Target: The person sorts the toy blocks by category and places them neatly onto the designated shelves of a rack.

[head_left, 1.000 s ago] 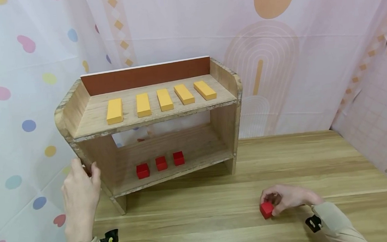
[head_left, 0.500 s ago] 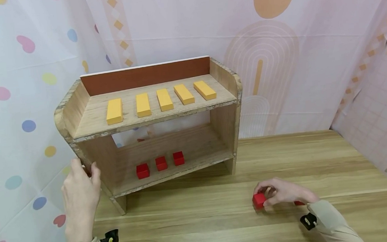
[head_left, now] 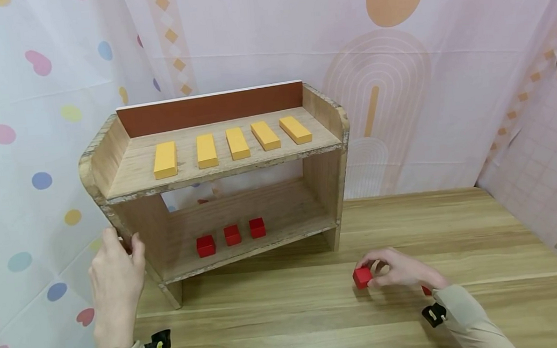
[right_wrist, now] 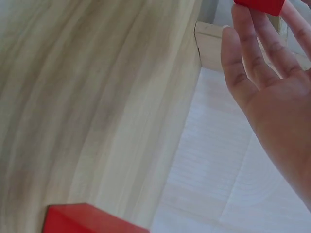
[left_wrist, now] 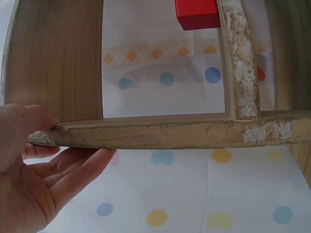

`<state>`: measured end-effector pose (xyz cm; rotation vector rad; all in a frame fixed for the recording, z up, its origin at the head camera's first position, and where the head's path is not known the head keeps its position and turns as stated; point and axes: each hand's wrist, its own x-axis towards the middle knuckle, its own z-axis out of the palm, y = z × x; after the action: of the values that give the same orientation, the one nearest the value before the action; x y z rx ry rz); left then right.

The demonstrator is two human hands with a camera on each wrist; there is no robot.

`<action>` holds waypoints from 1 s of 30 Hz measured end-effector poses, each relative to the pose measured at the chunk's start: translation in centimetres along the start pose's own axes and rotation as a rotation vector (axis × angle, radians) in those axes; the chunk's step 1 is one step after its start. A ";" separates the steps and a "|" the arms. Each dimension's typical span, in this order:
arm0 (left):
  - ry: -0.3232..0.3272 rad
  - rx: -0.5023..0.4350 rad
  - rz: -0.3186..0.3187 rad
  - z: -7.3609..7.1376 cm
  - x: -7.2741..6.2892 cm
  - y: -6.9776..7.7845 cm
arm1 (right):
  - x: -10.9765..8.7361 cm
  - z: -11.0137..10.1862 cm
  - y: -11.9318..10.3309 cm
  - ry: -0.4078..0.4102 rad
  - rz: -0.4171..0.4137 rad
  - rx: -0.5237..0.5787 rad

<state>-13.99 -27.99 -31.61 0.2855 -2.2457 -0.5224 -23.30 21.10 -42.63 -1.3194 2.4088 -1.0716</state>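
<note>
My left hand (head_left: 117,279) grips the left side panel of a small wooden shelf (head_left: 244,168), thumb on the inner face and fingers round the outside, as the left wrist view shows. To the right of the shelf, my right hand (head_left: 397,269) pinches a red cube (head_left: 362,277) between thumb and fingertips, over the table. In the right wrist view that cube (right_wrist: 265,4) sits at the fingertips along the top edge. Another red block (head_left: 427,290) lies on the table, partly hidden behind the right wrist. On the lower shelf stand three red cubes (head_left: 232,235) in a row.
Several yellow blocks (head_left: 237,143) lie side by side on the upper shelf, before a brown back board (head_left: 211,109). The wooden table (head_left: 288,313) stretches to the front and right. Patterned curtains (head_left: 259,30) hang behind and at both sides.
My right hand has carried the red cube leftward and away from me, toward the shelf. The red block behind the wrist has come into view. My left hand has stayed on the side panel.
</note>
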 end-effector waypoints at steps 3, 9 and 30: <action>0.002 -0.002 0.000 0.0 0.0 0.0 | 0.3 0.0 -0.1 0.028 -0.020 -0.029; 0.013 -0.004 0.005 -0.1 -0.1 0.1 | 1.0 0.0 -0.5 0.071 -0.038 -0.058; 0.000 -0.005 0.000 -0.1 0.0 0.1 | 4.6 0.8 -2.4 0.253 -0.063 -0.140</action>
<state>-13.89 -27.92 -31.54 0.2829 -2.2443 -0.5287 -24.05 16.22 -40.85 -1.3867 2.6855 -1.1683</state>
